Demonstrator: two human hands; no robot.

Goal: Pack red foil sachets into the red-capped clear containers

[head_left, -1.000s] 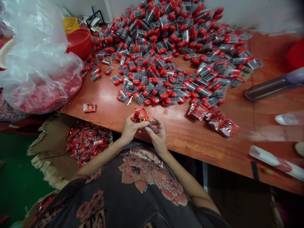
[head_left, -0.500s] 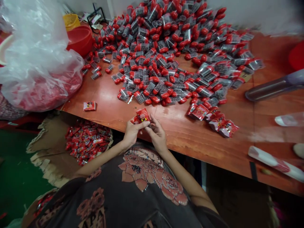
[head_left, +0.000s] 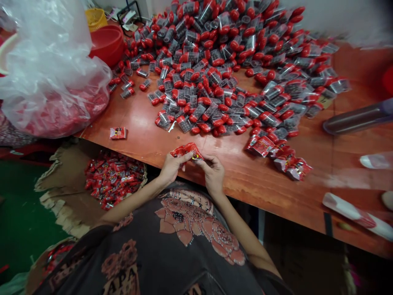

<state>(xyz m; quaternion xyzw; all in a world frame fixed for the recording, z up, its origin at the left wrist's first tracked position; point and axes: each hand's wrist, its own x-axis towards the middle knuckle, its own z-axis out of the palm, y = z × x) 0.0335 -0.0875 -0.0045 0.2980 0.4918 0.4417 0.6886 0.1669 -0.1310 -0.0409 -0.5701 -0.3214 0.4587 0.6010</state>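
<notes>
Head view, left hand point(head_left: 172, 169), right hand point(head_left: 213, 174), both pinching a red foil packet point(head_left: 187, 150), now pulled flatter

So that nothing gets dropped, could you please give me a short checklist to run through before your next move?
The red foil packet is pinched by the left hand and right hand: ok.
Its seal is intact: cannot tell, the hands hide it.
The torn cardboard box of packets sits within reach below the wooden table edge: ok.
The stray packet lies apart on the table: not ok.
The pile of red-capped clear capsules stands clear of the hands: ok.
</notes>
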